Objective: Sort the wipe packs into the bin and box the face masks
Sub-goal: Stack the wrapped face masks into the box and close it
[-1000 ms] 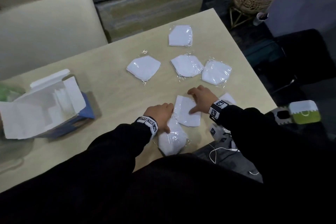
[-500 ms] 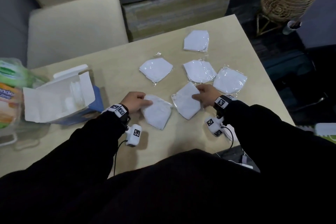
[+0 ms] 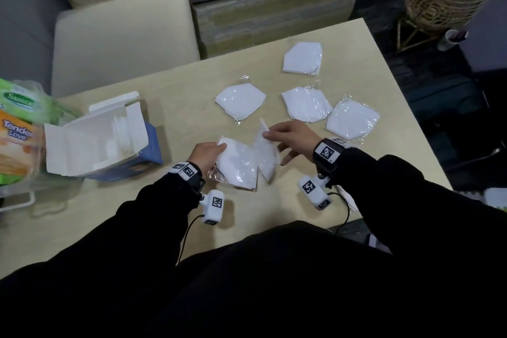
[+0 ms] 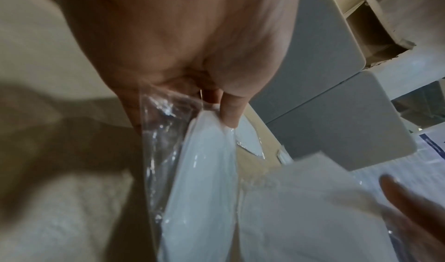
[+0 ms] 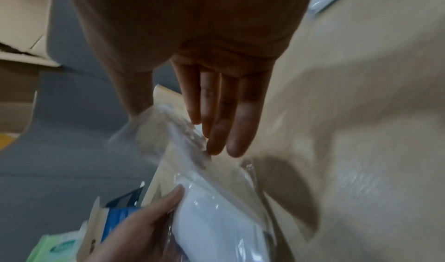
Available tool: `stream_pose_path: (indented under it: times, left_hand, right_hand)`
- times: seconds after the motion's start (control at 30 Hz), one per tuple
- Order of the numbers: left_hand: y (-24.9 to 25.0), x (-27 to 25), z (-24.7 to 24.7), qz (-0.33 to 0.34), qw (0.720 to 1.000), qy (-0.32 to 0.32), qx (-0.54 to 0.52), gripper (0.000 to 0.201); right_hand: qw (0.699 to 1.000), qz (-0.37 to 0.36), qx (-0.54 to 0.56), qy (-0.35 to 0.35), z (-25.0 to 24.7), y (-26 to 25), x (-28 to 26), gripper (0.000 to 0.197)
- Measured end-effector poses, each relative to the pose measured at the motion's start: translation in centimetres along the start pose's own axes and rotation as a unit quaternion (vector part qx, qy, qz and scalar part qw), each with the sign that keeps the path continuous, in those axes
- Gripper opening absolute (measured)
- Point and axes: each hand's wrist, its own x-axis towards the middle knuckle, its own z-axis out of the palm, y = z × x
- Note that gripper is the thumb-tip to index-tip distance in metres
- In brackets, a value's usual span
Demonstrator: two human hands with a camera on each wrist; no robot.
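My left hand [image 3: 206,153] pinches a crinkly clear-wrapped white folded face mask [image 3: 238,165] at the beige table's [image 3: 153,217] centre. My right hand [image 3: 295,138], fingers long and nearly straight, pinches a second wrapped mask [image 3: 265,149] tilted against it. At nine o'clock lies the open white-and-blue cardboard box [image 3: 109,140].

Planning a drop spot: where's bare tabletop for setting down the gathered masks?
Bare table lies between the open box and the nearest loose mask, and along the near edge left of the left hand. Crowded: four wrapped masks beyond the right hand.
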Motion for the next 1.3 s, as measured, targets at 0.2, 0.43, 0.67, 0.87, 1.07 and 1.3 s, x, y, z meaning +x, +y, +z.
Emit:
stream_pose_path:
  times: [0.2,0.43,0.67,0.87,1.07,1.3]
  left_hand:
    - [1.3,-1.4,1.9,-0.024,0.994,-0.046,-0.094,0.028]
    - [2.2,-2.0,1.3,-0.039,0.990,-0.067,-0.115,0.044]
    - [0.6,-1.9,0.6,0.006,0.994,-0.059,-0.097,0.011]
    - [1.2,-1.9,-0.1,0.039,0.995,-0.014,-0.090,0.007]
    - [1.6,-0.5,-3.1,0.043,0.992,0.108,-0.050,0.014]
    - [2.3,-0.8,-4.0,0.154,0.970,0.176,-0.063,0.007]
  right_hand:
    - [0.998,0.011,-0.034,-0.049,3.2,-0.5,0.9,0.035]
    - [0.991,0.011,-0.105,-0.082,3.1,1.1,2.4,0.035]
    - [0.948,-0.089,-0.304,0.030,1.8,2.1,3.7,0.075]
    - [0.967,0.018,-0.254,0.025,0.8,2.3,3.7,0.025]
    - [0.988,0.062,-0.132,0.053,0.0,3.4,3.7,0.027]
    - [0.959,0.055,-0.278,-0.016,3.7,2.7,4.1,0.058]
